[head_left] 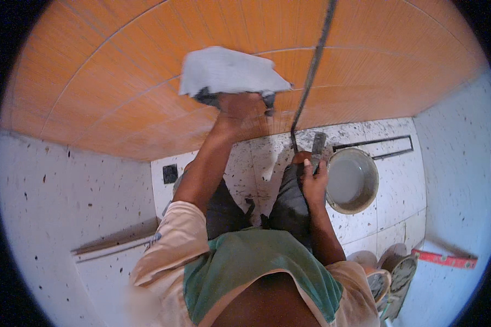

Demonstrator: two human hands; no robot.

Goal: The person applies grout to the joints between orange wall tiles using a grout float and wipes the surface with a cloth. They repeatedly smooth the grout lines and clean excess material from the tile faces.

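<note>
My left hand [239, 106] is raised to the orange wall, its fingers closed on a white cloth [223, 71]. The cloth looks flattened against the wall, and dark patches show along its lower edge; motion blurs its detail. Lower down, by my right knee, my right hand [315, 180] grips a putty knife [318, 143], its grey blade pointing up toward the wall. Just right of that hand stands a round bucket [377, 182] of cloudy grey water.
A dark hose or cord [311, 76] runs down the orange wall [120, 82] to the floor. Black drain grate [170, 174] sits left, a black rectangular frame [412, 143] right. Mortar-crusted buckets [401, 267] and a red spirit level [444, 259] lie near the right wall.
</note>
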